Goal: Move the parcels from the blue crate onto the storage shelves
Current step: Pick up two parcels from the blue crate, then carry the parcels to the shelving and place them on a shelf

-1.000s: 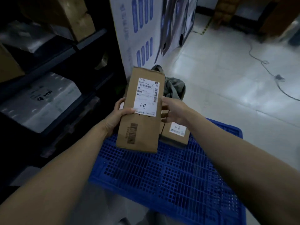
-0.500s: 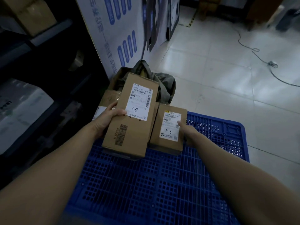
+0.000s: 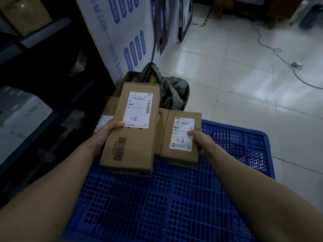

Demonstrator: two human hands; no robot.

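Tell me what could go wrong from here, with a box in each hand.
The left hand grips the long box by one side edge only; it may tilt and slip.
The right hand pinches the smaller box at its right edge, close beside the long box; lifting both could make them collide.
The shelves are dark, so misplacing is possible.

- Long brown cardboard parcel (image 3: pixel 136 145): matt, with a smooth white paper label.
- Smaller brown cardboard parcel (image 3: pixel 180 155): same matt board, paper label.
- Blue grid-moulded plastic crate (image 3: pixel 174 198): hard, faint sheen.
- Pale tiled floor (image 3: pixel 236 95): smooth, glossy.
- Olive crumpled cloth bag (image 3: pixel 174 95): dull, creased.
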